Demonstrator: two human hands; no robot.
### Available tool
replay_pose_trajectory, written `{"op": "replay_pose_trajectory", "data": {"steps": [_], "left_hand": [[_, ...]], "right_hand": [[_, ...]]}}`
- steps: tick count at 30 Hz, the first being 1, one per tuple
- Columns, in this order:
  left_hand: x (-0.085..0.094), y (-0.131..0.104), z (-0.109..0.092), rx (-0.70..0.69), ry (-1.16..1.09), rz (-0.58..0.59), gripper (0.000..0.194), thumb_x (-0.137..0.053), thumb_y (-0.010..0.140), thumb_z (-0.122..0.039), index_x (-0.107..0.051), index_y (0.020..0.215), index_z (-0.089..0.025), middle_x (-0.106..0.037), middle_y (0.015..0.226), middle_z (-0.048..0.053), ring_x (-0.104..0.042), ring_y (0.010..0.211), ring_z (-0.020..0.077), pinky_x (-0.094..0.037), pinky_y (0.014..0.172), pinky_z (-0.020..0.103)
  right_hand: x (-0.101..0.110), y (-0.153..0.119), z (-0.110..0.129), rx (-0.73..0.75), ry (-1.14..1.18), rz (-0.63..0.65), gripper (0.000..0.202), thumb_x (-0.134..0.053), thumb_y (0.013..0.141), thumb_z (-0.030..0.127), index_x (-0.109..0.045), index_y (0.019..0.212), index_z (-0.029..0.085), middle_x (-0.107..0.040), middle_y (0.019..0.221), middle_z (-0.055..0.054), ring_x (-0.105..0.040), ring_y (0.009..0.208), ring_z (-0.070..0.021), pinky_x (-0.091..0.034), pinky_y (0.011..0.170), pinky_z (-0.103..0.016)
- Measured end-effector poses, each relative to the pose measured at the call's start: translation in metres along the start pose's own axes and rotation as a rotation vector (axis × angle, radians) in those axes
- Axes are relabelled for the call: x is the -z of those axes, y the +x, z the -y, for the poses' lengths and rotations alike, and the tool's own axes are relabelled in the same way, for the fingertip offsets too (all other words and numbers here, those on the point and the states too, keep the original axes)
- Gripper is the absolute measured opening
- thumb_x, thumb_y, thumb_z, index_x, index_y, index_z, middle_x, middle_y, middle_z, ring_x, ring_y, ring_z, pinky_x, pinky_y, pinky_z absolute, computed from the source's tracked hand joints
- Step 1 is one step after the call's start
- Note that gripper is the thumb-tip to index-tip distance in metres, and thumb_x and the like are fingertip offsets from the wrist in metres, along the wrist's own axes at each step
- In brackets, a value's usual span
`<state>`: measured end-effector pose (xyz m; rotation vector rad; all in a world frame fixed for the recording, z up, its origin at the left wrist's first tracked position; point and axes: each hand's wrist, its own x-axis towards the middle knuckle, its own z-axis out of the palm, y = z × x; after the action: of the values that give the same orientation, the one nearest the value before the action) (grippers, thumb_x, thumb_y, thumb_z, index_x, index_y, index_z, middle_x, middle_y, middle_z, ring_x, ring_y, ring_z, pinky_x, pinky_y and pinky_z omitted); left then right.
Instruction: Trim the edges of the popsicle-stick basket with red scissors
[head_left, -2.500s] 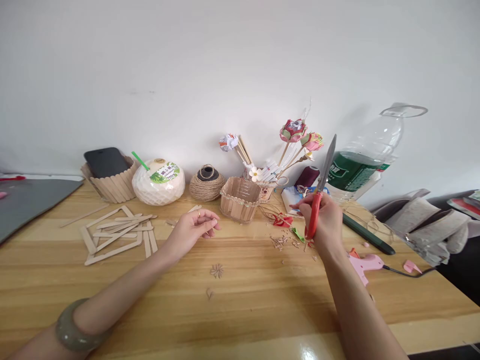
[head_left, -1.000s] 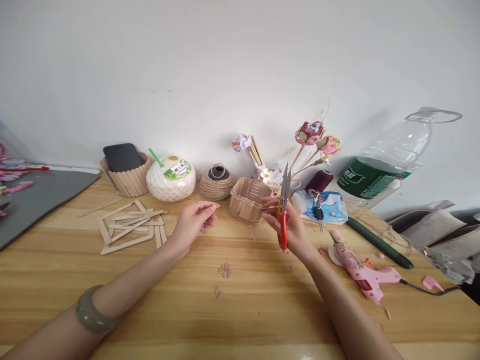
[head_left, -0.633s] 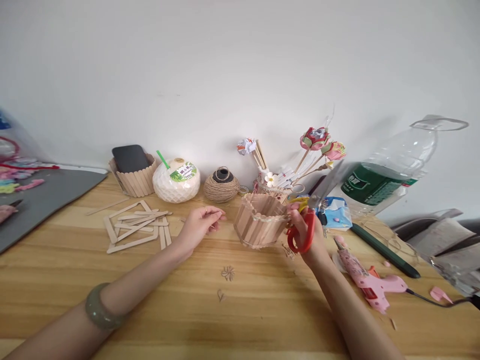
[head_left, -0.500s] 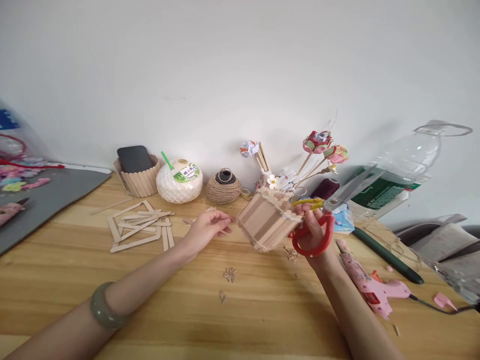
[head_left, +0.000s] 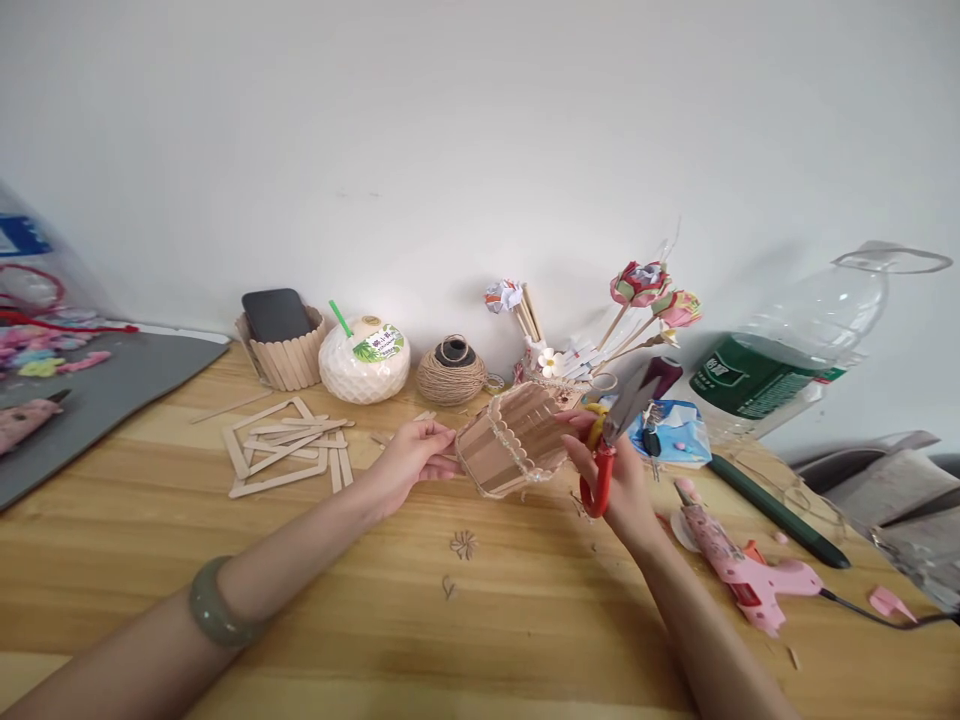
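Observation:
A small craft-stick holder (head_left: 495,447), trimmed with pale cord round its edges, is tilted on its side above the table, its open end facing right. My left hand (head_left: 411,458) pinches its base end, the fingertips partly hidden behind it. My right hand (head_left: 619,490) has the red and yellow-handled scissors (head_left: 598,478) hooked in it, blades pointing up and to the right. Its fingers also reach to the holder's open end. Below lie small curled brown scraps (head_left: 463,545) on the wooden table (head_left: 360,620).
Loose craft sticks (head_left: 289,445) lie left, before a stick holder (head_left: 289,360) with a phone and a white coconut (head_left: 365,365). Behind are a twine ball (head_left: 451,375) and paper flowers (head_left: 640,285). A pink glue gun (head_left: 750,575) and large bottle (head_left: 787,340) stand right.
The holder has turned so its open end faces right, and my left hand has come to its base. The scissors in my right hand have swung more upright.

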<state>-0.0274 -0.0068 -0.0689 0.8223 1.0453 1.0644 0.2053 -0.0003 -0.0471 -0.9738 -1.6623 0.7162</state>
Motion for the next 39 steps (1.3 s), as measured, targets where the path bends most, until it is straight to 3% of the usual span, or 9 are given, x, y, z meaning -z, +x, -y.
{"op": "replay_pose_trajectory", "data": {"steps": [6, 11, 17, 21, 25, 31, 39], "left_hand": [[0.004, 0.005, 0.002, 0.017, 0.048, -0.038, 0.009, -0.06, 0.077, -0.018, -0.057, 0.071, -0.013, -0.069, 0.069, 0.006, -0.067, 0.064, 0.0129, -0.049, 0.057, 0.019], [0.002, 0.004, 0.002, 0.02, 0.109, -0.019, 0.01, -0.066, 0.072, -0.02, -0.059, 0.07, -0.013, -0.069, 0.068, 0.006, -0.067, 0.064, 0.0141, -0.048, 0.057, 0.021], [-0.011, -0.009, 0.003, -0.023, 0.221, 0.109, 0.012, -0.072, 0.062, -0.019, -0.061, 0.061, -0.013, -0.069, 0.062, 0.006, -0.063, 0.062, 0.0134, -0.046, 0.062, 0.023], [-0.018, -0.015, 0.002, -0.146, 0.381, 0.175, 0.011, -0.07, 0.061, -0.022, -0.062, 0.061, -0.016, -0.069, 0.065, 0.003, -0.062, 0.064, 0.0149, -0.046, 0.063, 0.026], [-0.016, -0.015, 0.004, -0.229, 0.513, 0.157, 0.012, -0.068, 0.063, -0.027, -0.061, 0.062, -0.017, -0.068, 0.066, 0.002, -0.061, 0.066, 0.0165, -0.045, 0.064, 0.027], [-0.01, -0.007, 0.012, -0.285, 0.68, 0.104, 0.012, -0.064, 0.065, -0.029, -0.062, 0.063, -0.017, -0.065, 0.064, 0.002, -0.058, 0.063, 0.0173, -0.042, 0.059, 0.027], [-0.001, 0.003, 0.015, -0.341, 0.757, 0.068, 0.013, -0.061, 0.067, -0.029, -0.066, 0.066, -0.018, -0.067, 0.067, 0.003, -0.058, 0.066, 0.0193, -0.04, 0.062, 0.029]], "right_hand": [[0.0, 0.0, 0.0, -0.008, -0.053, 0.022, 0.021, -0.062, 0.078, 0.035, -0.053, 0.095, 0.026, -0.056, 0.112, -0.005, -0.053, 0.096, -0.0236, -0.041, 0.084, -0.038], [-0.001, 0.001, -0.002, -0.015, -0.006, -0.013, 0.019, -0.063, 0.078, 0.031, -0.052, 0.093, 0.025, -0.052, 0.122, -0.006, -0.049, 0.109, -0.0232, -0.034, 0.095, -0.039], [0.004, 0.003, -0.004, -0.055, 0.055, -0.061, 0.018, -0.062, 0.078, 0.032, -0.055, 0.091, 0.023, -0.057, 0.119, -0.009, -0.048, 0.115, -0.0271, -0.033, 0.097, -0.045], [0.008, 0.005, -0.005, -0.083, 0.153, -0.057, 0.016, -0.06, 0.079, 0.031, -0.053, 0.091, 0.023, -0.059, 0.118, -0.008, -0.051, 0.113, -0.0284, -0.038, 0.094, -0.048], [0.01, 0.007, -0.009, -0.074, 0.226, -0.046, 0.015, -0.06, 0.079, 0.034, -0.052, 0.088, 0.024, -0.058, 0.121, -0.007, -0.052, 0.113, -0.0282, -0.038, 0.095, -0.049], [0.005, 0.005, -0.01, -0.029, 0.229, -0.011, 0.02, -0.062, 0.077, 0.04, -0.054, 0.089, 0.026, -0.057, 0.122, -0.006, -0.044, 0.121, -0.0262, -0.026, 0.104, -0.047], [-0.009, 0.001, 0.001, 0.007, 0.173, 0.009, 0.024, -0.063, 0.076, 0.042, -0.051, 0.09, 0.026, -0.06, 0.112, -0.007, -0.049, 0.114, -0.0265, -0.029, 0.101, -0.049]]}}
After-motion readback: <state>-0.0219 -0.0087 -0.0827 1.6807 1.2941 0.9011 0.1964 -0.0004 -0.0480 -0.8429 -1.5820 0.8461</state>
